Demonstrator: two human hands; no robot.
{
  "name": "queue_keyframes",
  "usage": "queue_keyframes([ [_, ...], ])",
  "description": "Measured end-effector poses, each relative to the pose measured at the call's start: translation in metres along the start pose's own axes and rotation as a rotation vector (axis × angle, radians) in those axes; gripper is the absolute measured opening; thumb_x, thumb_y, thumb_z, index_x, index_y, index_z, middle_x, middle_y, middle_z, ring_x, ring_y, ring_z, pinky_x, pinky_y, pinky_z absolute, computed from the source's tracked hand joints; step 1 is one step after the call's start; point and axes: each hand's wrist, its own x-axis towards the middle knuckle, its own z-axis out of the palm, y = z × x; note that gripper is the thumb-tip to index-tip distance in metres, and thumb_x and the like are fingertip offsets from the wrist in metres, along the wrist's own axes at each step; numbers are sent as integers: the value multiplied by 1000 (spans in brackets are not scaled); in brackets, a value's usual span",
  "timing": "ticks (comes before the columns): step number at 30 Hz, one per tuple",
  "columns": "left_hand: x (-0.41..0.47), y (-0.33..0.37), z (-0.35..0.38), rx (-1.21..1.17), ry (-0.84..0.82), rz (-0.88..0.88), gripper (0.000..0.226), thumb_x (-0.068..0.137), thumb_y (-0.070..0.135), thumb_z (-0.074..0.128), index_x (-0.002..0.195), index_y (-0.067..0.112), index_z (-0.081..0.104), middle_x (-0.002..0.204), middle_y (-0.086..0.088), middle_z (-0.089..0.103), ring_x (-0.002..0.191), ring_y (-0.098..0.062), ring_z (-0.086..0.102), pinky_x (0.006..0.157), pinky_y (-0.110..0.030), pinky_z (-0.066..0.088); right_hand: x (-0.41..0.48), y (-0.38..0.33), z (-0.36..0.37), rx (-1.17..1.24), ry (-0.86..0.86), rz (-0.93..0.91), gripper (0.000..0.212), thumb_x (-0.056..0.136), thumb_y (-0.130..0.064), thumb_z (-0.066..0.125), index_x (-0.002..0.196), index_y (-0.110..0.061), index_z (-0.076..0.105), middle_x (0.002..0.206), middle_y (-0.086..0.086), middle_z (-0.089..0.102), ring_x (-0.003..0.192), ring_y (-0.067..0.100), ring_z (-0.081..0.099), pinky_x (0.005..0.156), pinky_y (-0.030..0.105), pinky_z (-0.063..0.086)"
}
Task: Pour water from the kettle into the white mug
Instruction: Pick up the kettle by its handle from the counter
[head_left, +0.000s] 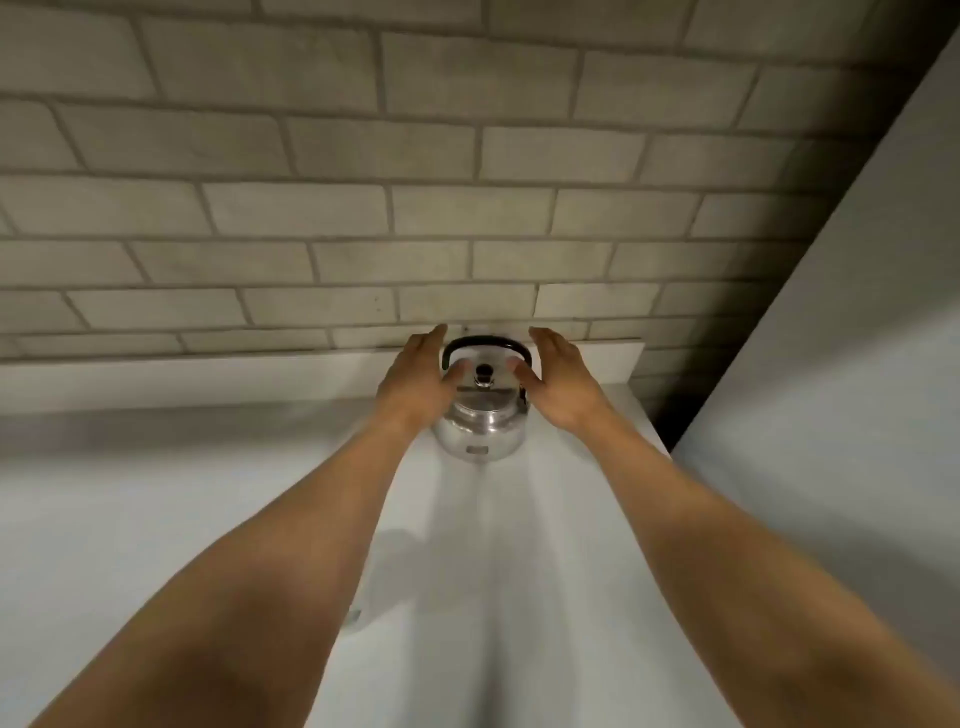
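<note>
A shiny metal kettle with a black arched handle and a black lid knob stands on the white counter, close to the back wall. My left hand is on its left side and my right hand on its right, both with fingers spread at the level of the handle. Neither hand grips the kettle; whether the thumbs touch it I cannot tell. No white mug is in view.
A pale brick wall rises right behind the kettle. A tall grey panel flanks the counter on the right, with a dark gap beside it. A small grey object peeks out by my left forearm.
</note>
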Motion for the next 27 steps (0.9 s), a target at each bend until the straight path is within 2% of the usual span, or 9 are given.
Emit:
queue_keyframes([
  [4,28,-1,16,-34,4,7,58,108,35,49,161,22,29,162,-11,36,147,-32,37,117,-42,33,34,10,4,2,-59,-109,70,108,-49,44,165,-14,24,170,8,27,155,29,24,121,41,26],
  [7,40,-7,23,-7,-17,28,47,109,28,47,155,18,42,152,-16,51,139,-35,47,114,-41,37,52,10,12,24,-133,-212,63,108,-42,46,162,-14,31,164,10,40,149,30,37,117,38,33],
  [10,40,-11,23,-10,22,47,35,109,21,50,142,14,59,132,-14,68,121,-32,63,100,-32,44,61,7,17,78,-163,-279,45,107,-40,48,147,-19,54,139,10,63,125,29,59,99,35,46],
  [13,38,-11,22,-3,29,80,31,109,18,49,136,14,63,123,-12,72,111,-30,66,95,-36,50,66,1,16,111,-178,-249,34,106,-39,48,128,-19,66,116,3,70,107,24,66,93,40,53],
  [16,32,-9,20,4,12,102,30,109,21,47,135,18,63,112,-9,70,104,-30,65,83,-34,46,59,-1,12,144,-185,-217,31,104,-44,51,118,-21,68,104,-3,72,96,17,68,86,37,56],
  [20,6,0,8,-22,0,104,35,110,29,44,142,26,57,109,-7,66,100,-28,63,83,-35,48,33,-10,0,140,-93,-204,38,99,-56,54,105,-23,70,85,-6,72,80,12,68,73,37,55],
  [24,-35,16,-10,-16,105,201,32,109,25,46,136,23,62,94,2,57,93,-29,63,73,-29,40,-2,-28,-21,129,-9,-221,38,95,-61,54,95,-26,70,70,-10,67,64,1,62,56,16,41],
  [26,-61,23,-20,-23,155,243,32,108,25,49,137,21,62,95,-1,61,93,-32,66,71,-32,44,-26,-38,-29,115,36,-243,36,95,-58,56,92,-25,70,66,-9,66,65,-1,60,53,11,38],
  [27,-74,25,-24,-33,172,253,34,108,28,51,140,21,60,103,-5,66,97,-33,67,75,-36,50,-37,-42,-32,100,56,-259,35,96,-57,57,91,-25,70,66,-9,65,66,-2,60,53,10,37],
])
